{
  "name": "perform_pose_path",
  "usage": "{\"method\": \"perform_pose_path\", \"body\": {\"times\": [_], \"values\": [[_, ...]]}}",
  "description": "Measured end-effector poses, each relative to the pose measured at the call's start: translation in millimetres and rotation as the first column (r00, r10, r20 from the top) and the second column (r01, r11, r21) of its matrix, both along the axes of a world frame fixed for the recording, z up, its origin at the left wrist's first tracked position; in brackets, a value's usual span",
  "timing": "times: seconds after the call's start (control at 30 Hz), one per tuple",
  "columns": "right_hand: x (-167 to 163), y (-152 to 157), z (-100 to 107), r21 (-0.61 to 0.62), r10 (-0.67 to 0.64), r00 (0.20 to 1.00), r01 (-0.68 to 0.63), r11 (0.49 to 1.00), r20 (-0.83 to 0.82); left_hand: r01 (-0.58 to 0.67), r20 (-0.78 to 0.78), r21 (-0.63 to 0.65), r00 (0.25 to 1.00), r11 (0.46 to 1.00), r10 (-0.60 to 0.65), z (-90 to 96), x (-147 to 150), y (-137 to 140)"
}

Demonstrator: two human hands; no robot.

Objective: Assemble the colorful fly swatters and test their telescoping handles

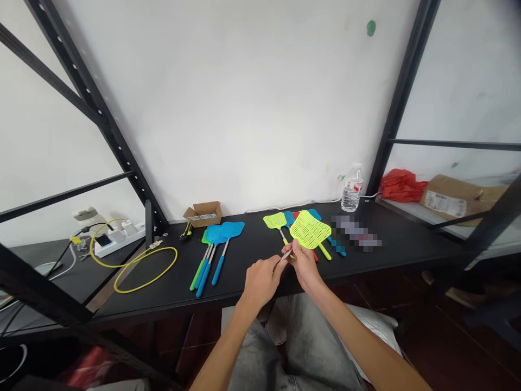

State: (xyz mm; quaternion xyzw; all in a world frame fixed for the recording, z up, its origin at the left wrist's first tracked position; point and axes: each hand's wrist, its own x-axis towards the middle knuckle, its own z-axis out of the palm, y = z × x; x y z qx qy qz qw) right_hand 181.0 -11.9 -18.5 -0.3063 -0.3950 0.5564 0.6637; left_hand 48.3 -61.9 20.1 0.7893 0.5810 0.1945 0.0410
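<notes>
A yellow-green fly swatter is held between my two hands above the table's front edge, its perforated head pointing away from me. My left hand is closed around its lower part, so the handle is hidden. Close beside it, my right hand pinches the thin shaft below the head. Just beyond lie more fly swatters: a yellow-green one, a blue one and others partly covered by the held head. To the left rests a group of blue swatters with a green-handled one.
The black table stands against a white wall. At its back are an open cardboard box and a water bottle. A yellow cable loops at the left near a power strip. Black metal posts flank the table.
</notes>
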Motion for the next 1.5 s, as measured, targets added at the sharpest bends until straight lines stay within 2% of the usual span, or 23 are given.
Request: {"method": "perform_pose_path", "body": {"times": [0.1, 0.33, 0.53, 0.73, 0.87, 1.0, 1.1, 1.23, 1.33, 1.5], "values": [[4, 4, 5, -0.021, -0.020, 0.999, 0.020, 1.000, -0.034, 0.016, -0.019, 0.017, 1.000, 1.000, -0.015, -0.3, -3, 1], [36, 25, 12, -0.112, -0.154, 0.980, 0.140, 0.984, -0.124, -0.053, -0.194, 0.079, 0.979, 0.995, 0.067, -12.8, -25, -7], [69, 30, 11, -0.109, -0.202, 0.967, 0.186, 0.977, -0.159, -0.040, -0.217, 0.192, 0.973, 0.981, 0.082, -22.9, -43, -18], [75, 19, 17, -0.122, -0.214, 0.945, 0.189, 0.974, -0.245, -0.024, -0.189, 0.325, 0.978, 0.946, 0.089, -24.4, -46, -18], [72, 5, 13, -0.126, -0.161, 0.970, 0.139, 0.982, -0.184, -0.067, -0.149, 0.323, 0.982, 0.944, 0.120, -28.1, -51, -15], [63, -10, 11, -0.075, -0.057, 0.994, 0.050, 0.996, -0.093, -0.071, -0.099, 0.307, 0.989, 0.949, 0.106, -31.9, -53, -16], [45, -20, 9, -0.051, 0.045, 0.999, -0.044, 0.998, 0.022, -0.068, -0.057, 0.291, 0.994, 0.954, 0.088, -34.1, -52, -19], [23, -31, 2, -0.033, 0.180, 0.959, -0.177, 0.984, 0.221, -0.066, -0.046, 0.269, 0.996, 0.961, 0.082, -35.1, -49, -22], [19, -32, -3, -0.015, 0.152, 0.941, -0.154, 0.988, 0.301, -0.078, -0.059, 0.265, 0.993, 0.961, 0.098, -34.3, -48, -23], [28, -26, 0, 0.007, 0.087, 0.936, -0.095, 0.995, 0.342, -0.077, -0.088, 0.256, 0.991, 0.963, 0.103, -30.9, -47, -24]]}}
